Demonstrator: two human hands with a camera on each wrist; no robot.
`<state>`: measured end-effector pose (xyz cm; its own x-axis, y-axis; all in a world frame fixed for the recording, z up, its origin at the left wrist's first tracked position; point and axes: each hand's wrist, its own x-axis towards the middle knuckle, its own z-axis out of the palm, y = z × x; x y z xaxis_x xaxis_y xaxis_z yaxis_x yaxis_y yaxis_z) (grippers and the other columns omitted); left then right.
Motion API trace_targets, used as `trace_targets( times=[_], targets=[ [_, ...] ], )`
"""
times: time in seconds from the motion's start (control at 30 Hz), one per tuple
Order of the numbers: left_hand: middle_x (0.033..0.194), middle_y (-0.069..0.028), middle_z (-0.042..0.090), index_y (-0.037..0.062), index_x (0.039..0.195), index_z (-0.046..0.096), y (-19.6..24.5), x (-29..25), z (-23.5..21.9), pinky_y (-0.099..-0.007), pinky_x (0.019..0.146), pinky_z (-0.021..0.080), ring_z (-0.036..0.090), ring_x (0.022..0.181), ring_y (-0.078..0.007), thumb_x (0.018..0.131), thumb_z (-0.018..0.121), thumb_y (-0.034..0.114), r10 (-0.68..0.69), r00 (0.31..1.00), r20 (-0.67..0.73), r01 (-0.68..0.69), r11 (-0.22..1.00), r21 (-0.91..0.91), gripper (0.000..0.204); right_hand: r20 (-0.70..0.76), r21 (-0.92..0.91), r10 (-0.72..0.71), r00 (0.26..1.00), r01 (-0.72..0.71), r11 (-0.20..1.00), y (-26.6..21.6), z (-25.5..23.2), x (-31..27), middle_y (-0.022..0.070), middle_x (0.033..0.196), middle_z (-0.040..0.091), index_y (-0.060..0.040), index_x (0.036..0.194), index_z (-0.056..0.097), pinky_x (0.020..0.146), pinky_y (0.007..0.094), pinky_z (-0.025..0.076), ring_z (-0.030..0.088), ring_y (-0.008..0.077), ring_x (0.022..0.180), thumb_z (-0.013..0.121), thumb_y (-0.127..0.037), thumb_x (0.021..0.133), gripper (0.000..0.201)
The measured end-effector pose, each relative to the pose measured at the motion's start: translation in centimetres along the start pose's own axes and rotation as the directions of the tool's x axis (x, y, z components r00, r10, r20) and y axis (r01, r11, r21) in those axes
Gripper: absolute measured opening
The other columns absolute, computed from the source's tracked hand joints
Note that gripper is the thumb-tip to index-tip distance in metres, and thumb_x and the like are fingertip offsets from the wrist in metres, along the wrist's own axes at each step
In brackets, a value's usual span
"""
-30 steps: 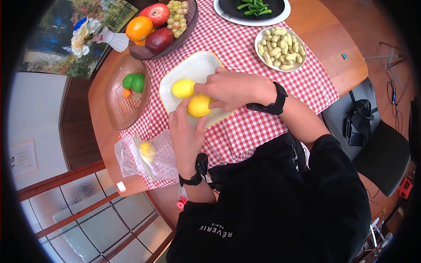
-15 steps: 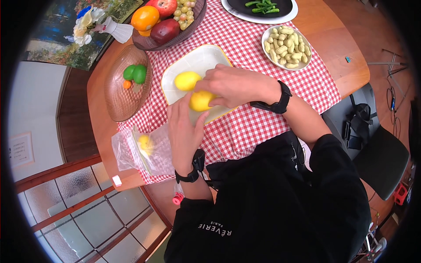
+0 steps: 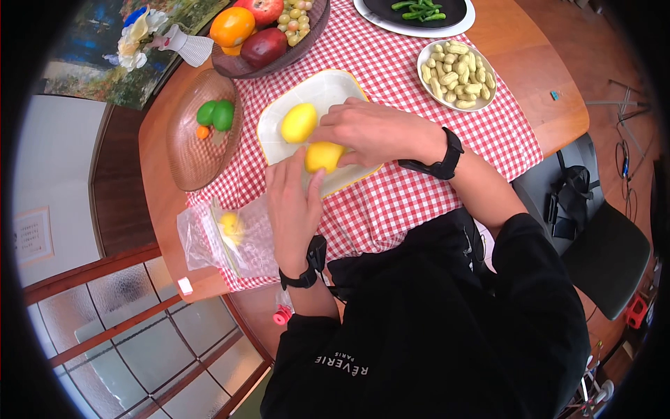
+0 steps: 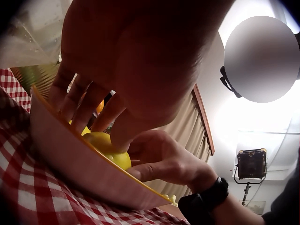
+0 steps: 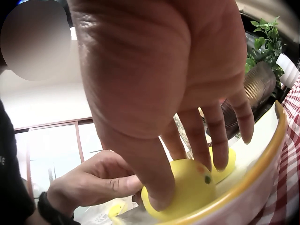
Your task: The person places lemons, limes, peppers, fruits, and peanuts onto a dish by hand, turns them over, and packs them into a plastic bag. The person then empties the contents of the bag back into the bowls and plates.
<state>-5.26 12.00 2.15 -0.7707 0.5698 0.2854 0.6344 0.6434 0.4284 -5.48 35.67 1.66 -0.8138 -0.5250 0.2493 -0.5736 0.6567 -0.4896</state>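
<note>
A yellow-rimmed white dish (image 3: 271, 129) stands on the checked cloth with two lemons in it. My right hand (image 3: 373, 131) holds the nearer lemon (image 3: 324, 158); in the right wrist view its thumb presses one side of that lemon (image 5: 192, 187) and the fingers reach over the other. From the near left, my left hand (image 3: 289, 206) has thumb and index fingertip at the same lemon's left end. In the left wrist view, that thumb touches the lemon (image 4: 107, 146) just above the dish rim. The farther lemon (image 3: 299, 123) lies beside the right fingertips.
A clear plastic bag (image 3: 255, 248) with yellow fruit inside lies left of my left hand. Farther left, a ribbed bowl (image 3: 188, 157) holds green and orange items. A fruit bowl (image 3: 317, 31), a bowl of peanuts (image 3: 457, 75) and a black plate of green peppers (image 3: 453, 17) stand behind.
The view has shifted slightly. Between both hands, the nearer lemon has turned a little within the dish. The farther lemon now sits more tilted.
</note>
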Motion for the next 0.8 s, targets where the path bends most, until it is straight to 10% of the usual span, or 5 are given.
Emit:
trace_targets(
  times=[0.1, 0.4, 0.8],
  targets=[
    [0.124, -0.0183, 0.068, -0.0005, 0.134, 0.062, 0.8, 0.1, 0.0, -0.0477, 0.101, 0.049, 0.061, 0.113, -0.0388, 0.089, 0.081, 0.013, -0.045, 0.999, -0.001, 0.045, 0.999, -0.014, 0.051, 0.182, 0.001, 0.159, 0.970, -0.162, 0.987, -1.1, -1.4, 0.5, 0.0124, 0.110, 0.072, -0.0074, 0.130, 0.067, 0.095, 0.0464, 0.052, 0.068, 0.0298, 0.108, 0.082, -0.019, 0.085, 0.049],
    [0.109, -0.0140, 0.066, 0.0034, 0.128, 0.065, 0.2, 0.0, -0.2, -0.0466, 0.095, 0.049, 0.061, 0.106, -0.0363, 0.081, 0.087, 0.011, 0.007, 0.999, -0.040, -0.004, 0.997, 0.082, 0.052, -0.129, 0.005, -0.103, 0.986, 0.104, 0.995, 0.4, 0.0, 0.1, 0.0150, 0.105, 0.072, -0.0054, 0.123, 0.071, 0.094, 0.0474, 0.054, 0.067, 0.0357, 0.105, 0.082, -0.016, 0.085, 0.041],
    [0.105, -0.0136, 0.055, 0.0035, 0.129, 0.066, 1.7, 0.4, 0.6, -0.0438, 0.092, 0.049, 0.060, 0.103, -0.0338, 0.078, 0.087, 0.010, -0.043, 0.997, -0.069, 0.041, 0.999, -0.028, 0.056, 0.073, 0.075, 0.093, 0.993, -0.099, 0.992, -0.9, -1.2, 0.5, 0.0159, 0.095, 0.076, -0.0052, 0.114, 0.076, 0.085, 0.0462, 0.056, 0.071, 0.0368, 0.094, 0.081, -0.034, 0.089, 0.038]
  ],
)
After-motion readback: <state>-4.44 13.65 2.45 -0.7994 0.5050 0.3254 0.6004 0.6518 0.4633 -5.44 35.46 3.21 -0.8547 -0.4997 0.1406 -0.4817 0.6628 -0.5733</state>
